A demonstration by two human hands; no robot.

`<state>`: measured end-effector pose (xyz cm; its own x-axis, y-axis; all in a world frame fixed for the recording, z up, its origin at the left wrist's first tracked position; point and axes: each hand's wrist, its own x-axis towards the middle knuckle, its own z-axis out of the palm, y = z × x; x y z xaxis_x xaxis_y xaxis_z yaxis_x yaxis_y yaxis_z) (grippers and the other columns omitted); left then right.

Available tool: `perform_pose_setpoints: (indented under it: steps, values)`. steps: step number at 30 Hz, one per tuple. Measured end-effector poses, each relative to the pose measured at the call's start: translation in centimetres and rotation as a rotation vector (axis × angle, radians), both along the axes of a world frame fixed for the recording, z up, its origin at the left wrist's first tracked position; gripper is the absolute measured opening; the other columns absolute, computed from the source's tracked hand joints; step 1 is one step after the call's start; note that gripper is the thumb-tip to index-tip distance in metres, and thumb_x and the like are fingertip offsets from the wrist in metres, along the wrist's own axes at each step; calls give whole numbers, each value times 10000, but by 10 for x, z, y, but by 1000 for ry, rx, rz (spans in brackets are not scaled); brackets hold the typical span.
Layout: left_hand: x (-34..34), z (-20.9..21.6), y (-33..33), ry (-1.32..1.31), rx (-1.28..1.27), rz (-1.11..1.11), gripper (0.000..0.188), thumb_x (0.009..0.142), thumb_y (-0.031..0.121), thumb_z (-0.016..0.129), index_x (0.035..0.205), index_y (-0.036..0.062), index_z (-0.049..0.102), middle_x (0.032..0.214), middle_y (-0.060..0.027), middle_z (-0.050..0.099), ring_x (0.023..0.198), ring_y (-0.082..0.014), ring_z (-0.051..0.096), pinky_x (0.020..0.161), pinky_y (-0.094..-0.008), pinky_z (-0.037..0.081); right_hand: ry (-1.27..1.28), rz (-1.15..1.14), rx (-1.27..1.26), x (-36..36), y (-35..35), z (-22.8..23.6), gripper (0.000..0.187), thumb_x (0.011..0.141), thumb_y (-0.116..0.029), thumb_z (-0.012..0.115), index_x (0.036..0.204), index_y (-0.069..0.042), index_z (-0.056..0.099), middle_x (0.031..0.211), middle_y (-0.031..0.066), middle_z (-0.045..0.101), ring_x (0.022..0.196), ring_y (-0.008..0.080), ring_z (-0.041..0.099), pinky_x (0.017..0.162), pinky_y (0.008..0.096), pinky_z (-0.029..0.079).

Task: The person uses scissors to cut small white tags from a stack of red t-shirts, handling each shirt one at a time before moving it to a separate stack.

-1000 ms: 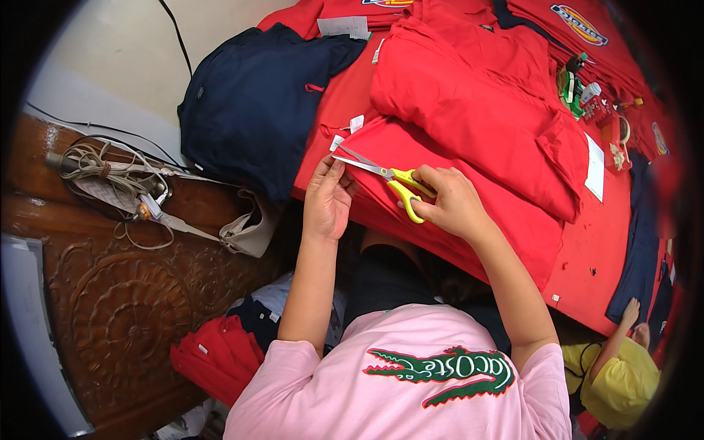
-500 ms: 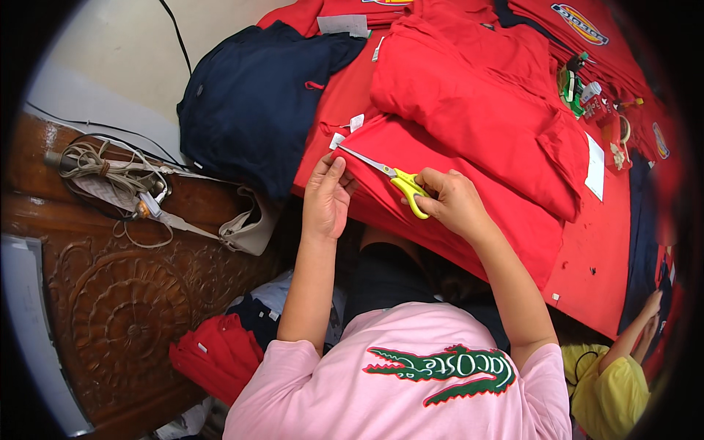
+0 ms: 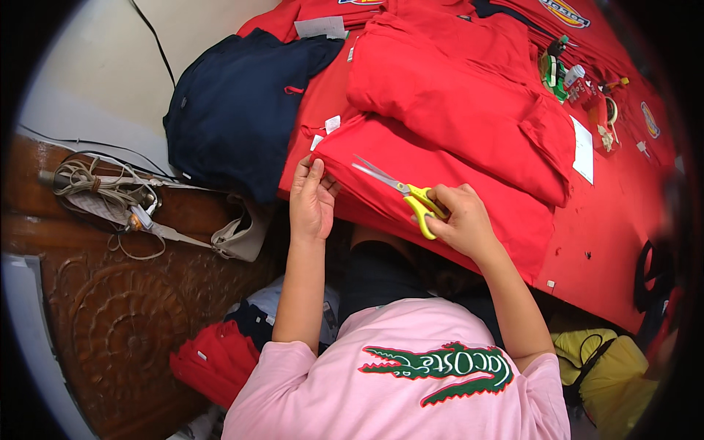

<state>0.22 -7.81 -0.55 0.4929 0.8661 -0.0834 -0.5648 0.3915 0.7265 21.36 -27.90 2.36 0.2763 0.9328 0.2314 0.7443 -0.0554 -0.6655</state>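
Note:
My right hand (image 3: 462,220) grips a pair of scissors (image 3: 419,204) by the yellow handles. Their blades stand slightly apart and point toward the far left, over red fabric. At its front left corner, my left hand (image 3: 314,194) pinches the edge of a red garment (image 3: 433,169) between thumb and fingers. Close beyond those fingers are small white labels (image 3: 332,124). Another red garment (image 3: 462,95), folded, lies on top of the one I hold.
Dark blue garments (image 3: 227,110) lie at the left of the red-covered table (image 3: 601,249). Tape and small tools (image 3: 561,77) sit far right, near a white paper (image 3: 582,150). A coiled cord (image 3: 95,180) rests on carved wood at left. A person in yellow (image 3: 609,374) is at lower right.
The scissors have drawn back from my left fingertips toward the right, and their blades have parted. My left hand still pinches the garment's edge. The person in yellow has shifted.

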Motion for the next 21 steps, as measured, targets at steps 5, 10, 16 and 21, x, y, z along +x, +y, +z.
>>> perform_pose_setpoints:
  steps: [5, 10, 16, 21]
  values:
    - [9, 3, -2, 53, 63, 39, 145, 1074, 196, 656, 1215, 170, 633, 1083, 25, 722, 952, -118, 689, 856, -312, 583, -101, 28, -13, -4, 26, 3, 391, 819, -343, 829, 981, -42, 640, 723, 112, 600, 713, 293, 585, 772, 408, 431]
    - [5, 5, 0, 78, 109, 73, 164, 1074, 188, 657, 1233, 161, 631, 1074, 35, 705, 919, -107, 672, 846, -306, 577, -163, 61, 57, -9, 46, 8, 356, 835, -332, 786, 983, -42, 643, 750, 127, 622, 739, 310, 601, 766, 413, 433]
    - [-2, 2, 1, 86, 124, 63, 175, 1071, 171, 658, 1243, 155, 630, 1134, 15, 715, 941, -126, 697, 854, -316, 583, -139, 83, 14, -8, 51, 2, 313, 854, -311, 784, 990, -59, 657, 776, 123, 667, 740, 308, 627, 752, 409, 436]
    - [4, 0, 2, 88, 108, 49, 189, 1056, 152, 676, 1239, 148, 630, 1086, 8, 730, 936, -139, 706, 817, -307, 582, -123, 76, 40, -4, 39, -11, 290, 895, -348, 751, 1008, -85, 698, 778, 123, 726, 701, 327, 681, 747, 418, 470]
